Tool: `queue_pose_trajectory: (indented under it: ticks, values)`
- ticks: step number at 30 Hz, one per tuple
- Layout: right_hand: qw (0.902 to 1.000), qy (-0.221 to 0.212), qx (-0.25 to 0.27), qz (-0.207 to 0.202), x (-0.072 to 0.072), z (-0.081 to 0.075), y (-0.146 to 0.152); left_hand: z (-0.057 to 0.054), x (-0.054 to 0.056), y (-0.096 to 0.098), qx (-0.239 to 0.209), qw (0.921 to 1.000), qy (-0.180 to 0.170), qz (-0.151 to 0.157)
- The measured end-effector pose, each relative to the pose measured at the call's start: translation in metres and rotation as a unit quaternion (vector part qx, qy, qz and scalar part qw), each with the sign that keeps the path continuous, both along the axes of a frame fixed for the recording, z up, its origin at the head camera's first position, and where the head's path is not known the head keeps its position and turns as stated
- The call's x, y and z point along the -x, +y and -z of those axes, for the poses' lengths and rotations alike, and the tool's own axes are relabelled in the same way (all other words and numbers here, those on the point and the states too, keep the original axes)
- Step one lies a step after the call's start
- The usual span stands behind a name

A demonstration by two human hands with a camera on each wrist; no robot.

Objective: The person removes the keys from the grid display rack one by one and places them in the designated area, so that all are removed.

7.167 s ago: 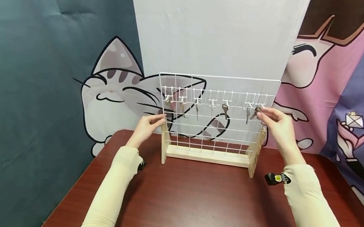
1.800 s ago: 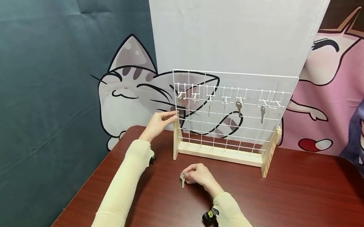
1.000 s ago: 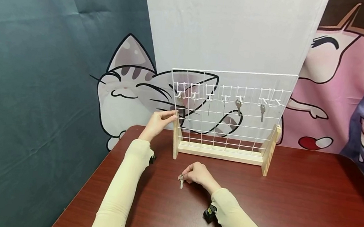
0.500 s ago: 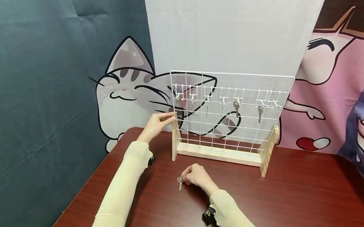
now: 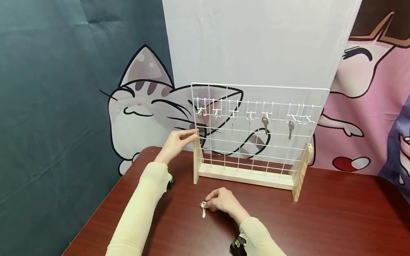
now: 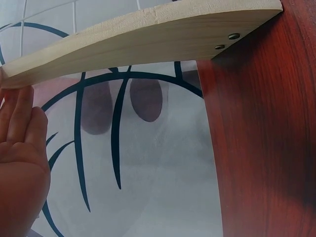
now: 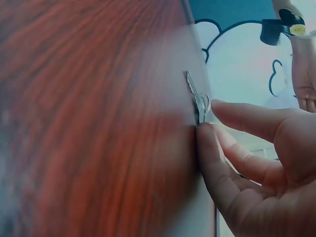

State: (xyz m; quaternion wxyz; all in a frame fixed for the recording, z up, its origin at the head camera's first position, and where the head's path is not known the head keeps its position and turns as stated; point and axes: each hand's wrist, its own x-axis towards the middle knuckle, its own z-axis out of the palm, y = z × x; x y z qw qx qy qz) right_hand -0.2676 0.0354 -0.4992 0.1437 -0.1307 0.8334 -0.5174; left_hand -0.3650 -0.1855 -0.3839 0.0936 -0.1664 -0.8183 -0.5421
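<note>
A small metal key (image 5: 204, 212) on a ring touches the dark red table in front of the rack. My right hand (image 5: 224, 201) pinches it at the ring end; in the right wrist view thumb and forefinger lie around the ring (image 7: 207, 101), with the blade pointing away. A white wire grid rack (image 5: 248, 143) on a wooden stand (image 5: 247, 176) stands at the back. My left hand (image 5: 174, 144) holds its left edge, and the left wrist view shows its fingers against the wooden upright (image 6: 123, 42). The left thumb is hidden there.
Several keys hang from white hooks along the grid, among them one key (image 5: 291, 130) near the right end. The rightmost hook (image 5: 307, 119) bears nothing. The reddish wooden table (image 5: 349, 235) reaches back to printed cloth hangings (image 5: 79, 87).
My right hand has taken the key from the rightmost hook and brought it down to the table's middle. Lately the key has sunk slightly onto the tabletop. The left hand still holds the rack.
</note>
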Motion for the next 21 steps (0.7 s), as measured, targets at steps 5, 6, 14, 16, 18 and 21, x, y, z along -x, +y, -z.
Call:
queue_pose_trajectory:
  ticks: [5, 6, 14, 16, 18, 21]
  values:
    - [0.9989, -0.027, 0.037, -0.002, 0.001, -0.002, 0.014, -0.009, -0.009, 0.001, 0.004, 0.9999, -0.011, 0.004]
    - [0.9988, -0.030, 0.039, -0.001, 0.002, -0.003, 0.018, -0.005, -0.005, -0.001, 0.001, 0.9999, -0.009, 0.005]
    - [0.9972, -0.033, 0.063, 0.025, 0.010, -0.006, 0.058, 0.008, 0.013, -0.003, -0.010, 0.9999, 0.007, -0.001]
    - [0.9959, -0.033, 0.076, 0.038, 0.012, -0.007, 0.069, 0.008, 0.013, -0.002, -0.007, 0.9999, 0.010, -0.007]
    - [0.9944, -0.032, 0.088, 0.050, 0.013, -0.010, 0.081, 0.009, 0.011, -0.001, -0.005, 0.9999, 0.008, -0.009]
    - [0.9924, -0.024, 0.101, 0.066, 0.014, -0.017, 0.099, 0.010, 0.008, -0.001, -0.007, 0.9999, 0.006, -0.011]
